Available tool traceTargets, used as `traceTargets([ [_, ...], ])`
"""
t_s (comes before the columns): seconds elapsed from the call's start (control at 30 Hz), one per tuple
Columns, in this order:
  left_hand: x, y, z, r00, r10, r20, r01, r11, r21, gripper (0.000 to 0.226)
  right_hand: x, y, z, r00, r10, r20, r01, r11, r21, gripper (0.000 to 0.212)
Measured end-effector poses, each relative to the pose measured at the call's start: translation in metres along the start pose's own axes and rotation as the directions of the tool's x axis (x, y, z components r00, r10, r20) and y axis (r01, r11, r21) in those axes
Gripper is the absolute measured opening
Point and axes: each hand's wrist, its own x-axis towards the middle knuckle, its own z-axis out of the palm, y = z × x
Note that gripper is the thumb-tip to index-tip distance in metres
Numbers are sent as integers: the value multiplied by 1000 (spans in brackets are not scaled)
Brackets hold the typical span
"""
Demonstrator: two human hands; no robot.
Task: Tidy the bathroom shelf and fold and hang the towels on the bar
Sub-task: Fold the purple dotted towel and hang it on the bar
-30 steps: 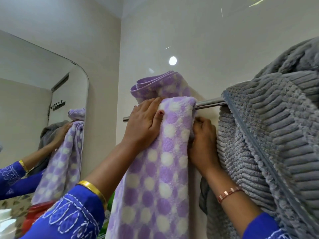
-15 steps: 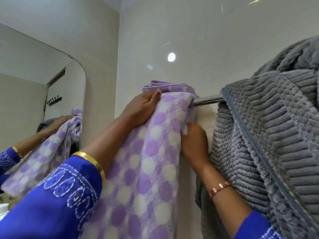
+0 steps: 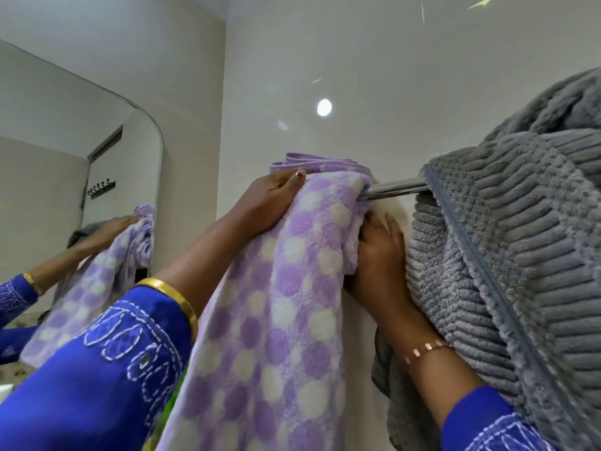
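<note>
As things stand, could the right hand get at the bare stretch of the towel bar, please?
Probably yes: the right hand sits just below the bare bar, between the purple towel and grey towel.

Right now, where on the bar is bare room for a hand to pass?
Only a short bare stretch of bar shows, between the purple dotted towel and the grey ribbed towel. Below it is crowded: the right hand sits between both towels.

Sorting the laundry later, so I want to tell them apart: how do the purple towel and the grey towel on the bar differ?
The purple towel is fleecy with lilac and white dots; the grey towel is plain and ribbed. The left hand rests on the purple one and the right hand grips its edge; no hand holds the grey one. Both drape over the same metal bar.
</note>
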Motion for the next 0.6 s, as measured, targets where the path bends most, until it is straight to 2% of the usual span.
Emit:
traceTargets([
  [0.07,4,3,-1,1000,-5,17,5,1000,-1,35,3,1,-8,998,-47,31,47,999,18,44],
  [0.13,7,5,-1,999,-31,33,31,999,-16,37,8,1,-21,994,-93,62,91,995,38,20],
  [0.17,9,5,-1,998,-51,41,52,998,-30,38,11,0,-27,992,-87,91,84,996,40,18],
  [0.2,10,5,-1,996,-73,49,75,996,-42,38,14,-1,-30,987,-71,145,66,997,36,28],
  [0.27,12,5,-1,994,-100,50,102,994,-42,39,7,-3,-32,944,28,328,-49,997,56,39],
  [0.3,12,4,0,995,-93,44,95,995,-32,38,-4,-2,-29,883,77,463,-162,976,147,38],
  [0.33,10,4,1,997,-74,29,74,997,-19,37,-19,-4,-29,815,108,569,-332,892,307,31],
  [0.37,7,4,4,999,-44,4,44,999,-8,36,-32,-6,-29,778,133,614,-480,757,444,16],
  [0.4,3,2,8,999,-13,-29,13,1000,1,34,-44,-4,-27,755,168,634,-570,646,507,9],
  [0.47,-4,0,16,993,46,-105,-44,999,23,35,-52,4,-19,722,197,664,-642,550,535,24],
  [0.57,-8,0,19,982,102,-156,-91,993,75,43,-44,7,-16,636,240,733,-688,607,398,9],
  [0.6,-10,0,20,978,120,-169,-105,990,95,44,-43,7,-14,611,286,738,-693,645,324,16],
])
